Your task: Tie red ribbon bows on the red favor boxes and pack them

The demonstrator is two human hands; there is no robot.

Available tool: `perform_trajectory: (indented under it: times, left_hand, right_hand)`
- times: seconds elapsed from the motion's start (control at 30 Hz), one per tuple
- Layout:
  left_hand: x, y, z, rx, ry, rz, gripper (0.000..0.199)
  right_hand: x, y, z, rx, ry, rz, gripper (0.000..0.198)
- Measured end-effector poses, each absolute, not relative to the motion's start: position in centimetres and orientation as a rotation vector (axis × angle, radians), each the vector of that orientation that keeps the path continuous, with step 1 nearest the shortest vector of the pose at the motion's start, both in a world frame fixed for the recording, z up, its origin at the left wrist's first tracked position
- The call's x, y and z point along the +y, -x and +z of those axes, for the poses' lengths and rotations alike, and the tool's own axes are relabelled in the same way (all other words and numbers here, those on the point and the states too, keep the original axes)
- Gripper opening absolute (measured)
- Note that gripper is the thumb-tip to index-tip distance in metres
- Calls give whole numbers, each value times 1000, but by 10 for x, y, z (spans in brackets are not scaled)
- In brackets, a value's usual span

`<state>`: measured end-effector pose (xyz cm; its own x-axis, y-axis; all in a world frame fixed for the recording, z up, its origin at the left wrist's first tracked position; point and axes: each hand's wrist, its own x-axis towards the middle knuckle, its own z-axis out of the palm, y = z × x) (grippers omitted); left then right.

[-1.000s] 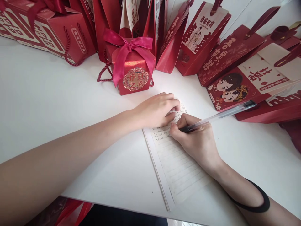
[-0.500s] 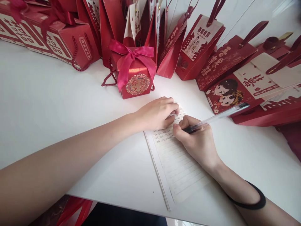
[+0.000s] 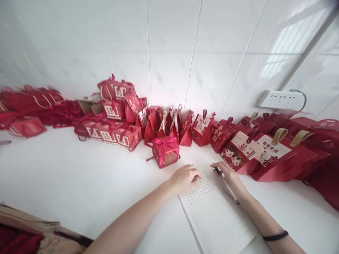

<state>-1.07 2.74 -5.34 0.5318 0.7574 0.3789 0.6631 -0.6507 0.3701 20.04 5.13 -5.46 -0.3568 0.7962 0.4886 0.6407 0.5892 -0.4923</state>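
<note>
A lined sheet (image 3: 221,220) with several rows of small handwritten figures at its top lies on the white table (image 3: 79,183). My left hand (image 3: 185,178) rests with curled fingers on the sheet's top left corner. My right hand (image 3: 230,176) lies at the sheet's top right corner and holds a clear pen (image 3: 225,185), which lies low along the hand with its dark end pointing away from me. A black band (image 3: 275,235) circles my right wrist. Just beyond my left hand stands a small red gift box (image 3: 165,152) with a pink bow.
Red gift bags (image 3: 239,150) and boxes (image 3: 111,132) crowd the back of the table along the tiled wall (image 3: 172,53). A white power strip (image 3: 280,100) hangs on the wall at the right. Brown paper items (image 3: 29,225) lie at the bottom left.
The view has swung up and back, so the wall and the whole row of bags show. My right hand has left the written lines and moved to the sheet's top right, with the pen laid flatter.
</note>
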Motion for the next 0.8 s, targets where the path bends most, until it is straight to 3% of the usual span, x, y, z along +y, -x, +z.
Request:
perform_trajectory:
  times: [0.23,0.4,0.6,0.8]
  left_hand:
    - [16,22,-42,1223,-2684,883,29]
    - [16,57,-27,1526,-2564,1420,23]
    - [32,120,-16,2079,-1515,2083,29]
    - [44,177,-34,2383,-609,1974,43]
  right_hand:
    - [57,-220,-70,-2023,1244,380,36]
    - [56,-221,-76,-1940,1305,408,40]
    - [55,-215,-71,-1892,1377,371,35]
    - [51,-213,-69,-1902,1374,380,34]
